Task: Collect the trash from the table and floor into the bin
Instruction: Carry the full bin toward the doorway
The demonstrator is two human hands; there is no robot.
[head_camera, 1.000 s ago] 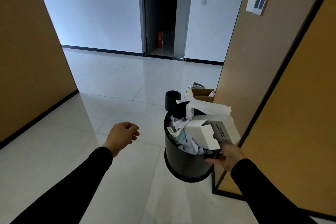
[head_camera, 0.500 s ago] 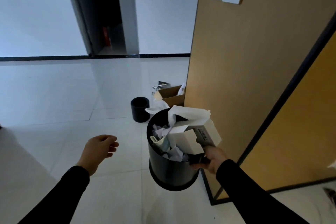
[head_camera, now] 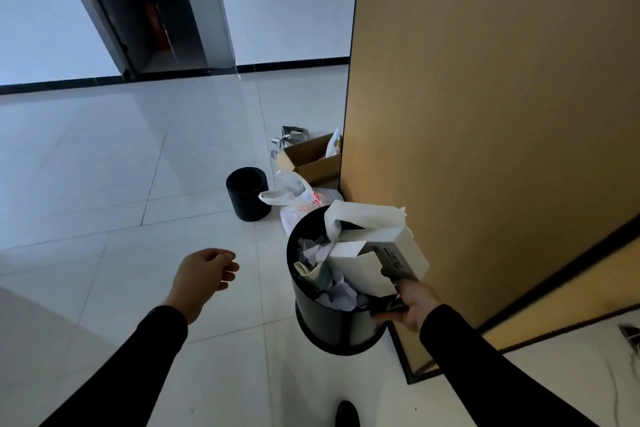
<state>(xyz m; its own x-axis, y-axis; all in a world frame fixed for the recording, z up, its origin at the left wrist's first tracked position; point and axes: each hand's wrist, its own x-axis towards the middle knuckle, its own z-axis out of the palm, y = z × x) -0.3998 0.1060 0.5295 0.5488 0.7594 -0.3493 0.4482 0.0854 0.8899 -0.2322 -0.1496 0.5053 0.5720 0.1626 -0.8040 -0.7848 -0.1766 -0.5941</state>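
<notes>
My right hand [head_camera: 414,303] grips the rim of a black round bin [head_camera: 332,324] and carries it above the floor. The bin is stuffed with crumpled paper [head_camera: 341,293], white boxes [head_camera: 363,269] and a white bag [head_camera: 363,217] sticking out over the top. My left hand [head_camera: 204,276] hangs free to the left of the bin, fingers loosely curled, holding nothing. Ahead on the floor lie a white plastic bag [head_camera: 294,198], an open cardboard box [head_camera: 313,158] and silvery wrapping [head_camera: 291,135].
A second, smaller black bin [head_camera: 247,192] stands on the white tiled floor ahead. A tall wooden panel wall [head_camera: 485,114] rises close on my right. A dark doorway [head_camera: 156,10] opens in the far wall. My shoe tip [head_camera: 346,414] shows below.
I have walked forward and turned left toward the panel's corner. The small bin, cardboard box and plastic bag on the floor are nearer. My right hand still carries the full bin.
</notes>
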